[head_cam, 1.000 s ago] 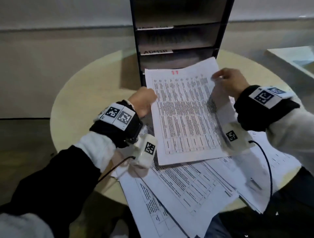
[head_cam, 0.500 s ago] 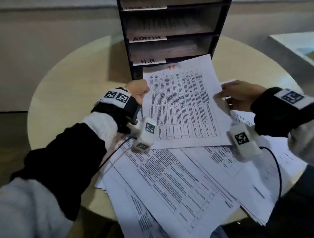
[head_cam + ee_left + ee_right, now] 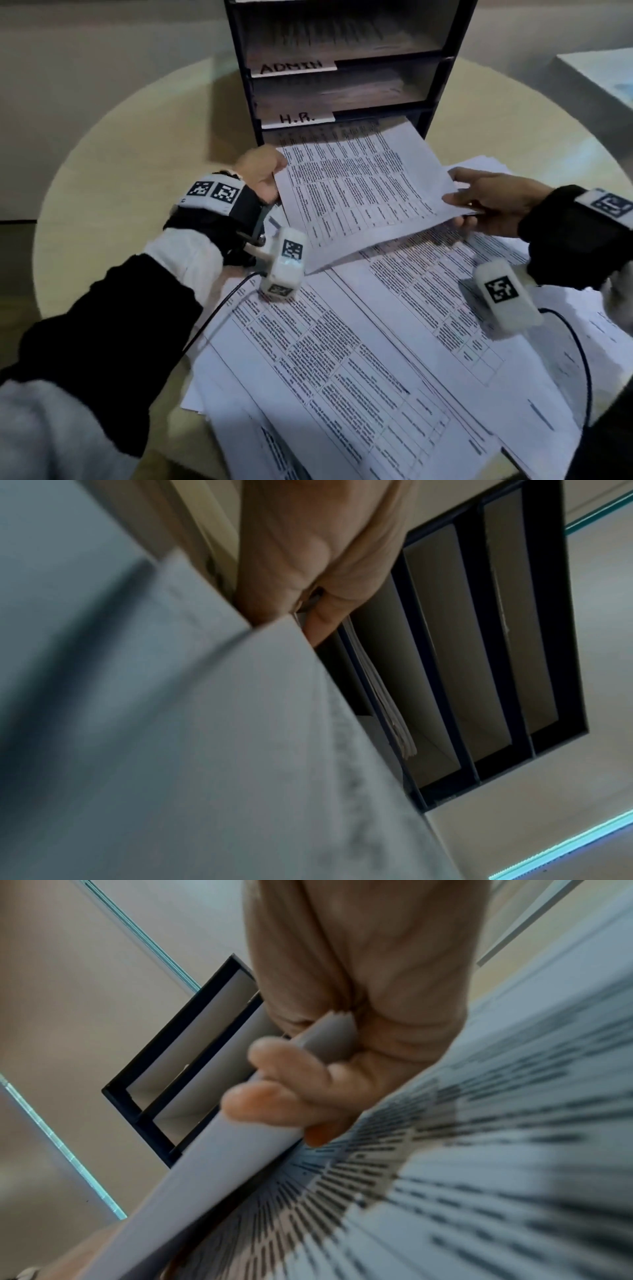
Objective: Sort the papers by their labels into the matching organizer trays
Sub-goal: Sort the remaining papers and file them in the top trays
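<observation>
A printed sheet (image 3: pixel 356 192) is held flat between both hands, its far end inside the lowest slot of the black organizer (image 3: pixel 342 68), under the "H.R." label (image 3: pixel 297 119). My left hand (image 3: pixel 265 173) pinches the sheet's left edge, seen also in the left wrist view (image 3: pixel 301 593). My right hand (image 3: pixel 479 202) grips the sheet's right edge, thumb on top; in the right wrist view its fingers (image 3: pixel 274 1091) curl under the sheet (image 3: pixel 212 1164). An "ADMIN" label (image 3: pixel 292 66) marks the shelf above. A loose pile of papers (image 3: pixel 376 359) lies on the table below my hands.
The round beige table (image 3: pixel 120 171) carries the organizer at its far middle. A pale box or ledge (image 3: pixel 603 75) stands at the far right. The paper pile overhangs the table's near edge. A cable (image 3: pixel 579 359) runs from the right wrist camera.
The sheet was upright with a red label showing at its top; both hands have tipped it flat and pushed it forward, so its top end is now in the bottom slot.
</observation>
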The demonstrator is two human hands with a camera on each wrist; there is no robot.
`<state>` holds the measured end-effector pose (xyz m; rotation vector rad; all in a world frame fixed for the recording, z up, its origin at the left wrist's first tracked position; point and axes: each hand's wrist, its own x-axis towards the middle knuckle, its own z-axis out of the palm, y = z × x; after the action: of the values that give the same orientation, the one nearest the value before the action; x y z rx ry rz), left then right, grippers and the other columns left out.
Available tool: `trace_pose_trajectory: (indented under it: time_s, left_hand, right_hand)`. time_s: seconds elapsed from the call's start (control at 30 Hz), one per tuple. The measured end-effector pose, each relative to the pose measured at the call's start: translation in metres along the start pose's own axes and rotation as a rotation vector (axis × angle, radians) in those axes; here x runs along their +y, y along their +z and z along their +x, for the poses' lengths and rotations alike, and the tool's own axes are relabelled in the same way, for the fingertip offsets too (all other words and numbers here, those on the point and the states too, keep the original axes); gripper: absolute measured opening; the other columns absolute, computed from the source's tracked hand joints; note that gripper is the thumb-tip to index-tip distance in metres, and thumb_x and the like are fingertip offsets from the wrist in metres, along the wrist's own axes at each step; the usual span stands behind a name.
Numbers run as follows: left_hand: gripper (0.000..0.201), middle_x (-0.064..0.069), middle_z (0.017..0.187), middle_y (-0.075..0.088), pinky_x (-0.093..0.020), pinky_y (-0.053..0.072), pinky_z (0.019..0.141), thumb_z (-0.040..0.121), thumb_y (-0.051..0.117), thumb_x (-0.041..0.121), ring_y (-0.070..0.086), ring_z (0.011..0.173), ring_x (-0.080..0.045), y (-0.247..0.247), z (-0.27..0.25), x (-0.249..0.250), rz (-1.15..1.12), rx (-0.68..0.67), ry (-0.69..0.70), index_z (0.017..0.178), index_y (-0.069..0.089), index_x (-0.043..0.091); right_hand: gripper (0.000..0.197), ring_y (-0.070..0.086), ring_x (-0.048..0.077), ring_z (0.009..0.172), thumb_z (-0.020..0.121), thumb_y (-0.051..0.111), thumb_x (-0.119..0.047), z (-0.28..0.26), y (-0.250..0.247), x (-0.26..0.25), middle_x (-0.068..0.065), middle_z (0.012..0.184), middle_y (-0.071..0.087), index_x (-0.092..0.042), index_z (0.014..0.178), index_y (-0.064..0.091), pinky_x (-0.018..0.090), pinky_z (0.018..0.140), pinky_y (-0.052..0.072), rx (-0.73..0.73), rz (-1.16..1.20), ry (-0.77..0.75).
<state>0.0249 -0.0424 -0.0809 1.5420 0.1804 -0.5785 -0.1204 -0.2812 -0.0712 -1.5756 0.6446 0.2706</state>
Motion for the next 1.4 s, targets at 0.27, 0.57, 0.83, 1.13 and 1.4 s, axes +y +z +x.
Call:
trace_pose_trajectory:
  time_s: [0.27,0.57,0.83,1.13,1.4]
  left_hand:
    - [0.027,-0.020,0.119,0.060,-0.041,0.049,0.095,0.097,0.040,0.007,0.061,0.104,-0.031,-0.005,-0.004,-0.002,-0.116,-0.197,-0.174,0.116,0.051,-0.008]
    - [0.033,-0.025,0.123,0.058,-0.028,0.051,0.094,0.094,0.050,0.008,0.063,0.109,-0.030,-0.011,0.006,-0.015,-0.368,-0.086,-0.116,0.121,0.048,-0.012]
    - [0.029,0.004,0.046,0.065,-0.008,0.048,0.044,0.098,0.041,0.011,0.063,0.043,-0.001,0.004,0.006,-0.005,-0.213,0.053,-0.182,0.077,0.059,0.006]
    - [0.015,-0.003,0.063,0.064,-0.012,0.047,0.059,0.093,0.048,0.001,0.057,0.042,0.000,0.020,-0.003,-0.001,-0.069,0.158,-0.044,0.079,0.053,0.008]
    - [0.030,-0.008,0.054,0.064,-0.015,0.048,0.047,0.098,0.032,0.008,0.063,0.039,-0.010,0.011,0.019,0.014,-0.132,0.164,-0.251,0.071,0.045,0.009]
  right_hand:
    - [0.030,0.038,0.005,0.029,0.100,0.023,-0.003,0.049,0.024,-0.033,0.005,0.078,0.048,-0.018,0.077,0.036,0.011,0.028,0.021,0.095,0.187,-0.049]
    - [0.020,0.062,0.012,0.041,0.098,0.032,0.001,0.078,0.030,-0.033,0.018,0.054,0.060,-0.003,0.081,0.043,0.008,0.040,0.044,0.034,0.421,0.076]
    - [0.014,0.062,0.017,0.043,0.098,0.029,0.001,0.087,0.038,-0.036,0.024,0.091,0.054,0.000,0.106,0.040,0.013,0.037,0.043,0.191,0.533,0.098]
    - [0.022,0.035,0.016,0.048,0.094,0.040,0.007,0.095,0.048,-0.057,0.011,0.066,0.044,-0.010,0.107,0.043,0.015,0.033,0.032,0.388,0.609,0.079]
    - [0.027,0.042,0.019,0.048,0.093,0.030,0.011,0.119,0.050,-0.057,0.010,0.064,0.043,-0.010,0.081,0.041,0.026,0.042,0.033,0.546,0.431,0.063]
